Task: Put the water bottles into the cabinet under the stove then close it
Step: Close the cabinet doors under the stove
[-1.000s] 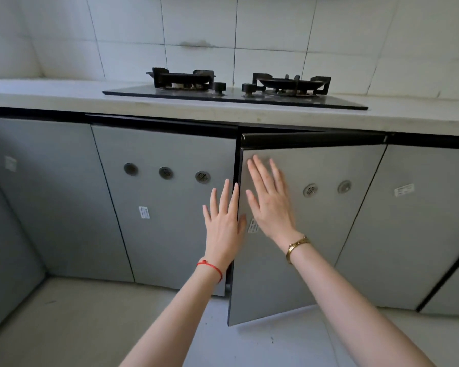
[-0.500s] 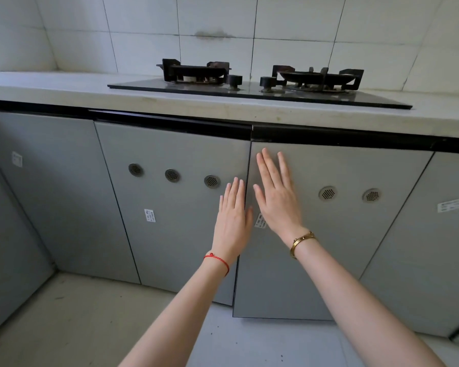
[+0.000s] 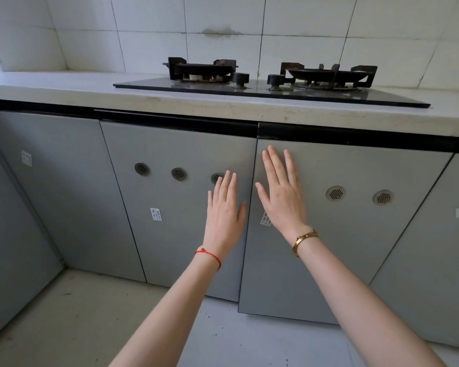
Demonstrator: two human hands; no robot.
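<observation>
Two grey cabinet doors under the stove are both shut. My left hand (image 3: 226,213) lies flat with fingers spread on the left door (image 3: 170,207), near its right edge. My right hand (image 3: 281,197) rests flat on the right door (image 3: 355,234), close to the seam between the doors. Neither hand holds anything. No water bottles are in view; the cabinet's inside is hidden behind the doors.
A black two-burner gas stove (image 3: 270,83) sits on the pale countertop (image 3: 64,88) above the doors. More grey cabinet doors (image 3: 51,194) run to the left and right. White wall tiles stand behind, and a grey floor (image 3: 77,313) lies below.
The right door, ajar a second ago, has swung shut under my right hand. Both hands stay flat on the doors. The view has shifted slightly down and left.
</observation>
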